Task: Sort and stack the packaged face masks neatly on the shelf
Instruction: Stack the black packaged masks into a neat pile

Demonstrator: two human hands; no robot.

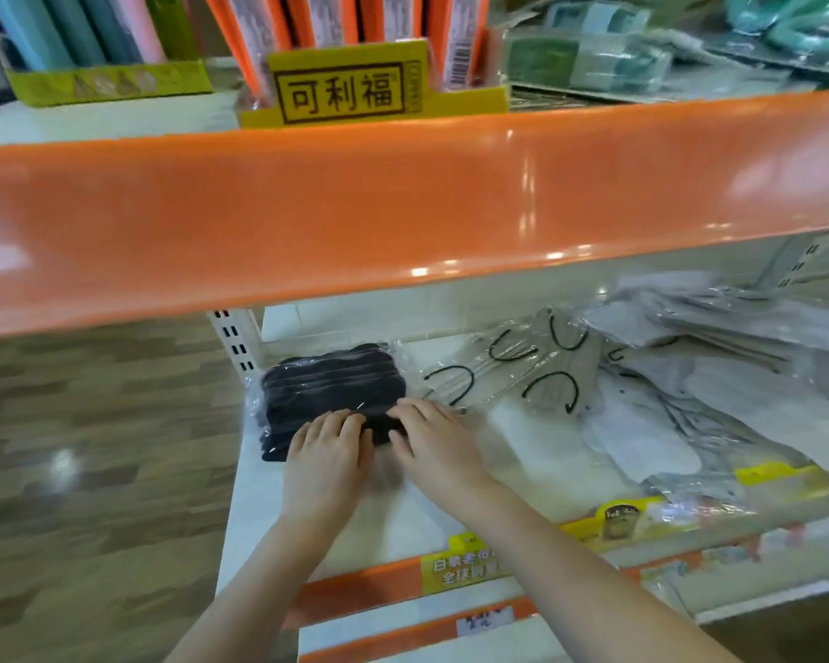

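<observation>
On white shelf (536,452) | left hand (326,452), right hand (436,447) flat, pressing black mask stack (331,385)

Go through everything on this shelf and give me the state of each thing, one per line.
black mask packs: stacked at the shelf's left end, sealed in plastic
left hand: fingers resting on the black stack's front edge
right hand: fingers on the same edge
beige mask pack: lying flat, askew
grey mask packs: jumbled, overlapping heap
</observation>
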